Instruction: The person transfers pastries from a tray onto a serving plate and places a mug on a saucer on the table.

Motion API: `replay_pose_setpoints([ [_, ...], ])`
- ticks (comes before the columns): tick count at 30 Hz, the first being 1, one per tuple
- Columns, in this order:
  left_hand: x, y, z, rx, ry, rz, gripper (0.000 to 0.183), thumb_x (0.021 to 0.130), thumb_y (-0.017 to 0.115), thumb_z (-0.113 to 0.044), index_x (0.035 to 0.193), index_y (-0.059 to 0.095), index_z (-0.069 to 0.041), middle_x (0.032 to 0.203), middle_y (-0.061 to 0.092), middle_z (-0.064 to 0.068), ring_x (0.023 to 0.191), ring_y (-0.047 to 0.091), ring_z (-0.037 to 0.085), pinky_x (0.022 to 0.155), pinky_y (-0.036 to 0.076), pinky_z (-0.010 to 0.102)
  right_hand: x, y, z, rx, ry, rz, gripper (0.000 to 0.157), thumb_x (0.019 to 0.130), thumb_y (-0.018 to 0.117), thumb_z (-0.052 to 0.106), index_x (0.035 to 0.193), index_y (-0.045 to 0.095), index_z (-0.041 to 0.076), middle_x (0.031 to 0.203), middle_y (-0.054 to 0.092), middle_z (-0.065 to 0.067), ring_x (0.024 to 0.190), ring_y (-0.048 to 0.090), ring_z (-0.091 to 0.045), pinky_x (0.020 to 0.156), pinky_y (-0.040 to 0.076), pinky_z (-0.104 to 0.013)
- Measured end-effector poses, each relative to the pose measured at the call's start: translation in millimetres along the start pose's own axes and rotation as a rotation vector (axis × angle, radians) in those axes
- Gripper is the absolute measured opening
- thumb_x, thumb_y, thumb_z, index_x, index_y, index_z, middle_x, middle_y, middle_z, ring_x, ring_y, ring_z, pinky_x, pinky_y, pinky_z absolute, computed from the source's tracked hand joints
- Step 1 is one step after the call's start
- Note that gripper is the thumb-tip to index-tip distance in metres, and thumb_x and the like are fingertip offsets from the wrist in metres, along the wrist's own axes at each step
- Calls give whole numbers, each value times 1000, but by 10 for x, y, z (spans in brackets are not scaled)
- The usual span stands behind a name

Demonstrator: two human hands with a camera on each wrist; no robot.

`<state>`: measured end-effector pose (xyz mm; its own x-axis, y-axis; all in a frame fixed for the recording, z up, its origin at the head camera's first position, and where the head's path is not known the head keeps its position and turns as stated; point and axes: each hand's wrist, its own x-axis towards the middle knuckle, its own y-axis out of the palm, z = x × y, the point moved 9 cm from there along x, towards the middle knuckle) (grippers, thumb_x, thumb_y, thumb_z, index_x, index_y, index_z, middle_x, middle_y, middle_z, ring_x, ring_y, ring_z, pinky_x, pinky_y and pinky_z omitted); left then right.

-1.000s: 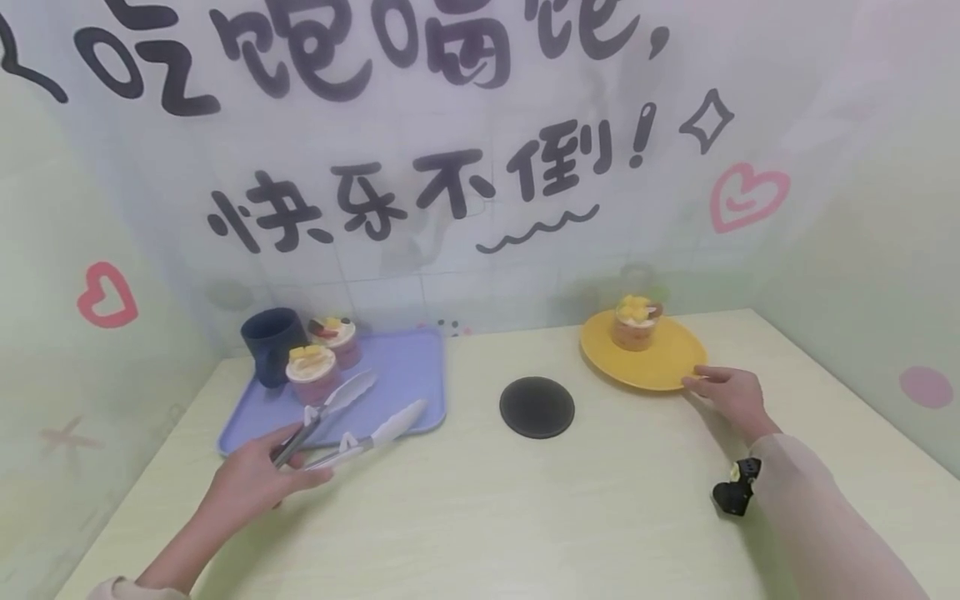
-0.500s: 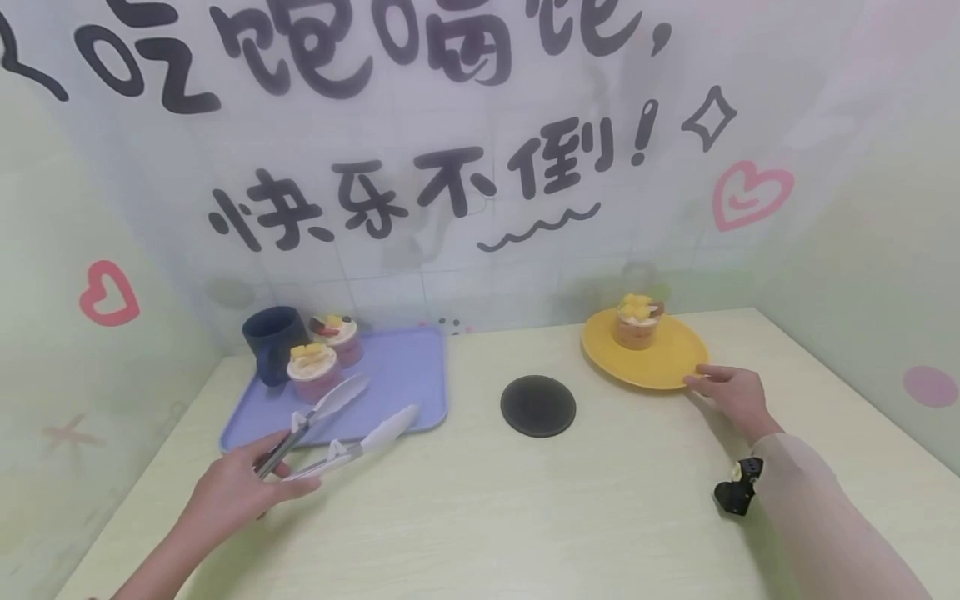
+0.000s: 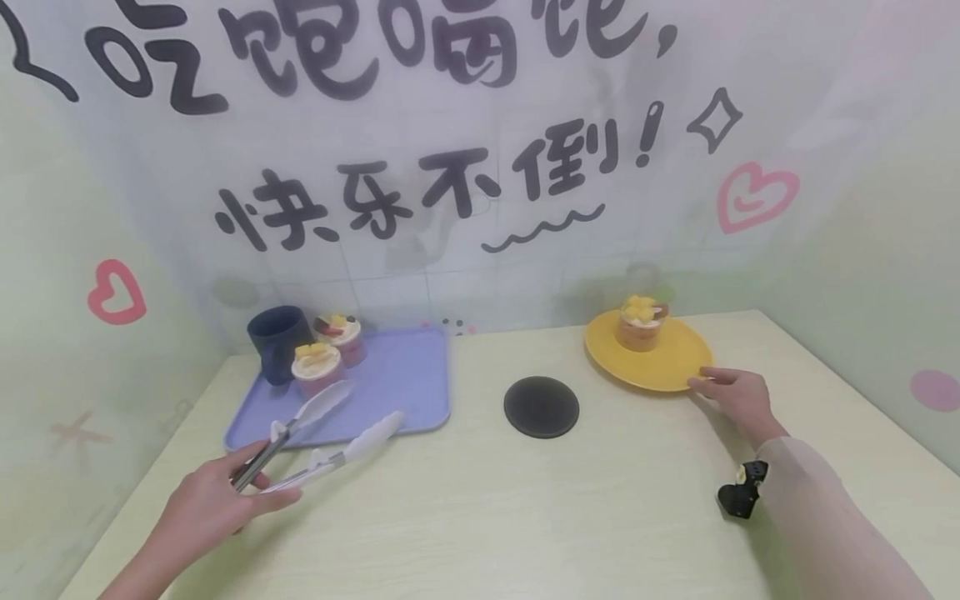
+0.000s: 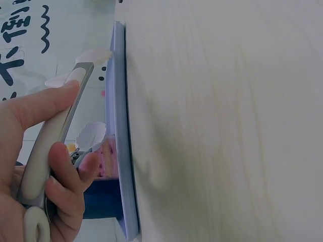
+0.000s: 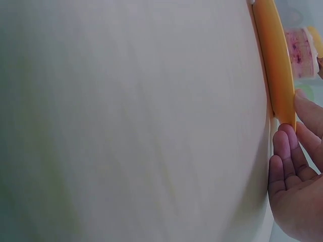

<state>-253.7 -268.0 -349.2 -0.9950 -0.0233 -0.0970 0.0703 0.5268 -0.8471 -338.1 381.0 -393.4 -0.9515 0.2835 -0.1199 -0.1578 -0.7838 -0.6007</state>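
My left hand (image 3: pixel 212 500) grips a pair of tongs (image 3: pixel 258 464) by the handles, thumb on one arm and fingers round the other. The white tips of the tongs are spread apart with nothing between them, over the front edge of the purple tray (image 3: pixel 405 375). On that tray stand two dessert cups, the front one (image 3: pixel 317 371) topped with yellow pieces, the back one (image 3: pixel 345 337) with mixed fruit. My right hand (image 3: pixel 738 402) pinches the rim of the yellow plate (image 3: pixel 667 367) between thumb and fingers. A third dessert cup (image 3: pixel 640 325) sits on the plate.
A dark blue mug (image 3: pixel 279 342) stands at the tray's back left. Between tray and plate lies a round black coaster (image 3: pixel 542 407). Walls close off the back and both sides of the table (image 3: pixel 525 517). A small black device (image 3: pixel 742 490) is at the right sleeve.
My left hand has drawn the tongs back toward the lower left, away from the front dessert cup. My right hand stays at the plate's rim.
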Motion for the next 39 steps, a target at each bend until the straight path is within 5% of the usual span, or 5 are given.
replay_pose_setpoints([
  [39, -212, -274, 420, 35, -89, -1, 95, 75, 66, -56, 141, 28, 1, 94, 63, 2, 54, 51, 15, 52, 30, 27, -31, 5, 28, -23, -2, 38, 74, 85, 59, 47, 133, 40, -6, 137, 32, -29, 127, 23, -47, 100, 25, -54],
])
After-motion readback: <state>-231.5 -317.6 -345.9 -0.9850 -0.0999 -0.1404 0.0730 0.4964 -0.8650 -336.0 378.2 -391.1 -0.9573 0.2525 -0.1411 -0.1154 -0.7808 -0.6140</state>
